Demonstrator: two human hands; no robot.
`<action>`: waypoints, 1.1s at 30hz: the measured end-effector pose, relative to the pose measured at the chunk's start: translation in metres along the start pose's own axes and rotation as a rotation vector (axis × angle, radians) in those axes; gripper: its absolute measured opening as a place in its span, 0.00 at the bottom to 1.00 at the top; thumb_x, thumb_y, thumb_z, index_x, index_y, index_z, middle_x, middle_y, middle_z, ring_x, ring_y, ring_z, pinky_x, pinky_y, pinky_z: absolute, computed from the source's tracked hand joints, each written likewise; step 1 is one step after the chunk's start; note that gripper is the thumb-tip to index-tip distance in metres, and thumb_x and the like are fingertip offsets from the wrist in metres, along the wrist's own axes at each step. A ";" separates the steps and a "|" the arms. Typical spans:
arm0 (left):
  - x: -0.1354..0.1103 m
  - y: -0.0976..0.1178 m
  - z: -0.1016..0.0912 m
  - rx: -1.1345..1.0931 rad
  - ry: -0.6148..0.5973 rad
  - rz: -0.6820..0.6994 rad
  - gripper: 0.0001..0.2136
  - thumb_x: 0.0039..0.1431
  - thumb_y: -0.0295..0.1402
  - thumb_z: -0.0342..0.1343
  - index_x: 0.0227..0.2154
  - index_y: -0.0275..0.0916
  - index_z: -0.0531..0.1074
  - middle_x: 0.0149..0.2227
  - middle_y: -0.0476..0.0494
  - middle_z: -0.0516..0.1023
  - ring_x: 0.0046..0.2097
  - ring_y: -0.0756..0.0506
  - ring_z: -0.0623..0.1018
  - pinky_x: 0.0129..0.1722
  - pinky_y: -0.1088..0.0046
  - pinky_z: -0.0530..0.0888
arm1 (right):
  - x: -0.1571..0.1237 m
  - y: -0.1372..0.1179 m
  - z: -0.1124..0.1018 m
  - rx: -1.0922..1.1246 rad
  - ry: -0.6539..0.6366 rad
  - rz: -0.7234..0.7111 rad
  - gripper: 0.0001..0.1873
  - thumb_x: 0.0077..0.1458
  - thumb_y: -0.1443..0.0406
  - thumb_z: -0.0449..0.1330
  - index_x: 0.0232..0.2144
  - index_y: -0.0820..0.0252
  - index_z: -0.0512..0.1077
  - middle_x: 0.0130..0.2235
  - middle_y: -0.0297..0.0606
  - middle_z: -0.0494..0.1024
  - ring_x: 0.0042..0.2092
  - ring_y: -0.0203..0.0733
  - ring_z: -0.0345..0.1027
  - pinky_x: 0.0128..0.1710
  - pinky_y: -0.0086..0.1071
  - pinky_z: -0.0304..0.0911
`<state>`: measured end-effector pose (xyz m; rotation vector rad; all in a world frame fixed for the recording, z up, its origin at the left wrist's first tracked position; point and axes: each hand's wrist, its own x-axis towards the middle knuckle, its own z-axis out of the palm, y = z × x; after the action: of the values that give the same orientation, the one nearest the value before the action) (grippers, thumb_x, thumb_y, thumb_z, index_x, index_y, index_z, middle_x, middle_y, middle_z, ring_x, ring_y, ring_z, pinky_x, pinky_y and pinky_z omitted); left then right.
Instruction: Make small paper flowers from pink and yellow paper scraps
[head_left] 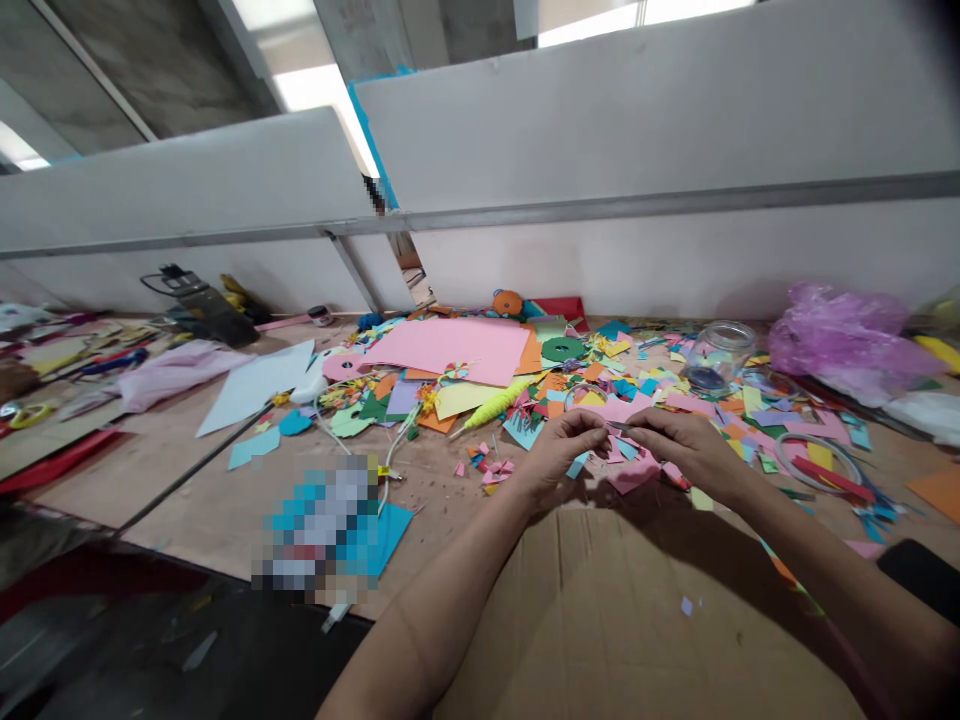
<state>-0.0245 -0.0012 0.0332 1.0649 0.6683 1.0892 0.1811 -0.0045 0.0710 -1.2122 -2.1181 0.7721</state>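
Observation:
My left hand [561,447] and my right hand [688,446] meet over the table, fingertips pinched together on a thin dark strip [619,427] stretched between them. Just beneath the fingers lies a pink paper piece [632,472] among small coloured scraps. Both forearms reach in over a sheet of brown cardboard [600,620] at the near edge. What exactly the strip is made of I cannot tell.
Coloured paper cuttings cover the table; a large pink sheet [450,348], a glass jar [718,355], a yellow-handled tool [491,406], a purple plastic bag [844,335] and a white sheet [255,385] lie around. White partition walls [675,150] close the back.

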 end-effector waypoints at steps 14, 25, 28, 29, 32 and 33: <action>-0.001 0.000 0.000 -0.006 -0.015 -0.024 0.17 0.45 0.43 0.71 0.30 0.35 0.75 0.27 0.47 0.75 0.31 0.50 0.74 0.36 0.72 0.70 | -0.001 -0.001 0.001 -0.040 0.019 -0.008 0.20 0.64 0.50 0.52 0.34 0.55 0.76 0.30 0.36 0.77 0.32 0.42 0.68 0.31 0.32 0.61; 0.004 0.000 0.004 0.041 0.118 0.089 0.16 0.43 0.43 0.71 0.26 0.36 0.75 0.25 0.48 0.74 0.30 0.50 0.73 0.34 0.72 0.68 | 0.004 0.021 0.013 -0.283 -0.140 0.150 0.20 0.63 0.49 0.53 0.35 0.55 0.76 0.33 0.38 0.80 0.34 0.46 0.72 0.31 0.33 0.58; 0.005 -0.002 0.004 0.067 0.129 0.127 0.14 0.44 0.41 0.70 0.28 0.36 0.76 0.27 0.47 0.75 0.30 0.50 0.73 0.34 0.72 0.68 | 0.003 0.026 0.021 -0.424 -0.202 0.095 0.14 0.58 0.52 0.60 0.35 0.55 0.78 0.36 0.40 0.81 0.37 0.48 0.73 0.31 0.33 0.57; 0.006 -0.002 0.004 0.067 0.131 0.137 0.14 0.45 0.41 0.70 0.28 0.36 0.76 0.27 0.47 0.75 0.31 0.50 0.73 0.34 0.72 0.68 | 0.003 0.026 0.022 -0.432 -0.191 0.045 0.12 0.57 0.54 0.61 0.36 0.55 0.78 0.38 0.41 0.80 0.40 0.49 0.73 0.33 0.34 0.58; 0.006 -0.004 0.005 0.067 0.128 0.146 0.14 0.45 0.41 0.69 0.27 0.36 0.76 0.27 0.48 0.74 0.30 0.50 0.72 0.34 0.72 0.68 | 0.002 0.018 0.019 -0.323 -0.034 -0.080 0.11 0.62 0.58 0.58 0.40 0.55 0.78 0.44 0.43 0.79 0.45 0.48 0.72 0.41 0.36 0.62; 0.006 -0.005 0.005 0.072 0.124 0.143 0.14 0.45 0.41 0.69 0.27 0.36 0.75 0.26 0.48 0.74 0.30 0.50 0.72 0.34 0.72 0.68 | 0.001 0.014 0.017 -0.261 0.034 -0.084 0.13 0.64 0.58 0.55 0.40 0.56 0.77 0.44 0.43 0.78 0.44 0.46 0.72 0.42 0.37 0.63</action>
<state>-0.0162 0.0023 0.0304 1.1268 0.7432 1.2703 0.1766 -0.0008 0.0499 -1.2472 -2.2775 0.4443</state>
